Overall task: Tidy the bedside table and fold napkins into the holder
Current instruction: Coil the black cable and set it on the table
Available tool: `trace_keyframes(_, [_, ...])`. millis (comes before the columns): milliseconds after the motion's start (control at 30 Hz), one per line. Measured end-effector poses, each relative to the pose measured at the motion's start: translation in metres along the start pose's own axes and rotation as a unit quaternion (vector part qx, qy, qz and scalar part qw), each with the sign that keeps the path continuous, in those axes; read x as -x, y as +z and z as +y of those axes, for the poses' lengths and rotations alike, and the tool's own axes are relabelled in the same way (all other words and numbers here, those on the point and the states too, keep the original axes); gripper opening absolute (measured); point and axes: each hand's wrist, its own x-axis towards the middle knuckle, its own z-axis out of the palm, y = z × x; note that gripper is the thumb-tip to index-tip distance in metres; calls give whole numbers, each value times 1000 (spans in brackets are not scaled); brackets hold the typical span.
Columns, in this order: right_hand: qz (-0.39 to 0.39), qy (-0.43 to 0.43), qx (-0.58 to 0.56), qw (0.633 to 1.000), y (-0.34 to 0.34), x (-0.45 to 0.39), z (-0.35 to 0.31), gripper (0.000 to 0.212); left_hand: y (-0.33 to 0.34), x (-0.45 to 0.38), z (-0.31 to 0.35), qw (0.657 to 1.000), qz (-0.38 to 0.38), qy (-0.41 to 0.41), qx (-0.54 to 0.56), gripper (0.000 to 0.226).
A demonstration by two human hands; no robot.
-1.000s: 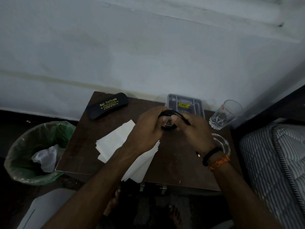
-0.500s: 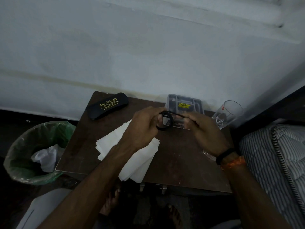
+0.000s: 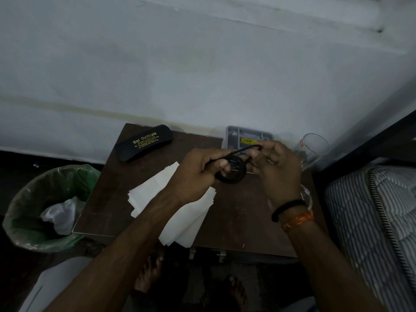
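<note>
A coiled black cable (image 3: 230, 172) is held above the brown bedside table (image 3: 236, 212), in front of the grey compartment tray (image 3: 231, 137). The coil is gripped by the left hand (image 3: 198, 174), fingers curled round it. A loose loop of the same cable is pinched by the right hand (image 3: 274, 167) between thumb and fingertips, just over the tray's front edge. A black band and an orange thread are worn on the right wrist.

White napkins (image 3: 180, 212) are spread flat on the table under the left forearm, overhanging the near edge. A black spectacle case (image 3: 144, 146) marked "Sai Opticals" is laid at the back left corner. A clear drinking glass (image 3: 315, 149) is seen tilted at the back right, beside the tray. A green-lined bin (image 3: 45, 208) with crumpled white waste is placed left of the table. A striped mattress (image 3: 373, 221) is seen on the right.
</note>
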Motion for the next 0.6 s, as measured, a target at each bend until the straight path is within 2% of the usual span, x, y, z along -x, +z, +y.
trace_keyframes(100, [59,38,-57,996,4,1,2,12,4,0,-2,1000,-1,5,6,34])
trace_keyframes(167, [63,65,-85,992,5,0,2,11,7,1,-3,1000,2,14,9,35])
trace_keyframes(333, [-34,157,-139,977,1,3,1,9,4,-1,-8,998,36,39,-38,36])
trace_keyframes(500, [-165,192,-68,965,3,8,-2,26,2,0,-11,992,69,56,-88,41])
trace_keyframes(600, [-155,250,-105,950,9,7,-7,32,1,0,-12,985,68,63,-147,52])
